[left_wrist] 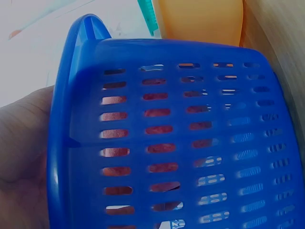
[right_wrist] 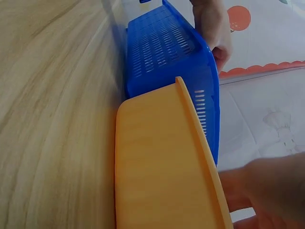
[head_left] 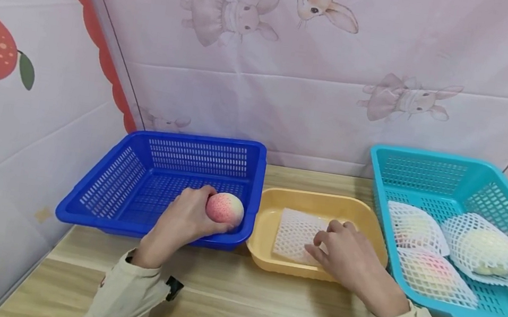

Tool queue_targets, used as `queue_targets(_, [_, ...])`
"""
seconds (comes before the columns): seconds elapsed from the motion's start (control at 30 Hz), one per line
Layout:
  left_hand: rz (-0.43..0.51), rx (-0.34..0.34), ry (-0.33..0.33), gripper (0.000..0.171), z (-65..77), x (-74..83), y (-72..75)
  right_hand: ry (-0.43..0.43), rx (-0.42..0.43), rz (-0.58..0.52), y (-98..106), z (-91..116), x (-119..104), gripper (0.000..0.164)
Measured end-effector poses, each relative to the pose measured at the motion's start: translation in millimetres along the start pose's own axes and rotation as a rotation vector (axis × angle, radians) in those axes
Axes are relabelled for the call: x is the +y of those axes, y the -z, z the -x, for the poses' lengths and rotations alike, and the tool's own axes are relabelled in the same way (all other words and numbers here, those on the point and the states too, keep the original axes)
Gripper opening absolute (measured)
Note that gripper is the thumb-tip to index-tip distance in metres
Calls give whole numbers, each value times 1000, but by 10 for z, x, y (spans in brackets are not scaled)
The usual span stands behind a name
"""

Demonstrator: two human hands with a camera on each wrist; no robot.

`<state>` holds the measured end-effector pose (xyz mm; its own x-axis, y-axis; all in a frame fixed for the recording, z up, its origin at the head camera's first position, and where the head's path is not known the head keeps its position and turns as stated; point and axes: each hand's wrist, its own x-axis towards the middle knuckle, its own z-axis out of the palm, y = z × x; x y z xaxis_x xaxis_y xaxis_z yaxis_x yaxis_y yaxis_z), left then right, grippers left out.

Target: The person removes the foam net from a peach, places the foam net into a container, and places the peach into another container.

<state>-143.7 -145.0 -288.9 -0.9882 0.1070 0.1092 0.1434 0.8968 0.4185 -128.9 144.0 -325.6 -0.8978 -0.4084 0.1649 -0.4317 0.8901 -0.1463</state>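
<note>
My left hand (head_left: pixel 186 211) grips a pink and cream peach (head_left: pixel 225 210) just above the right front part of the blue basket (head_left: pixel 106 222). Through the basket's slots in the left wrist view, pink parts of the peach (left_wrist: pixel 159 129) show. Over the yellow tray (head_left: pixel 265 259), my right hand (head_left: pixel 352 252) reaches down with bent fingers at the right side of a flat white foam net (head_left: pixel 294 233). Its thumb and forefinger look slightly apart there. In the right wrist view, the tray's rim (right_wrist: pixel 202 138) hides the fingertips.
To the right, a turquoise basket (head_left: pixel 408 302) holds several peaches in white foam nets, such as this netted peach (head_left: pixel 487 251). The tray stands between the two baskets on a wooden table (head_left: pixel 243 312). A printed cloth wall (head_left: pixel 253 94) rises behind them.
</note>
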Motion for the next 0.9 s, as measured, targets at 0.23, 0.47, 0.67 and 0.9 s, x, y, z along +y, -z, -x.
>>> queue_targets(0.23, [-15,-33,12,65,-43,-31,-23,25,-105,-83,4,4,12,40])
queue_targets(0.47, [-17,-65,19,65,-104,-47,-44,-6,-193,-129,-8,9,10,54])
queue_targets(0.67, [-14,-98,52,64,-141,-72,-73,-26,-216,-133,-19,6,5,53])
queue_targets(0.9, [-5,-130,84,65,-166,-110,-95,-47,-238,-140,-14,-7,-7,48])
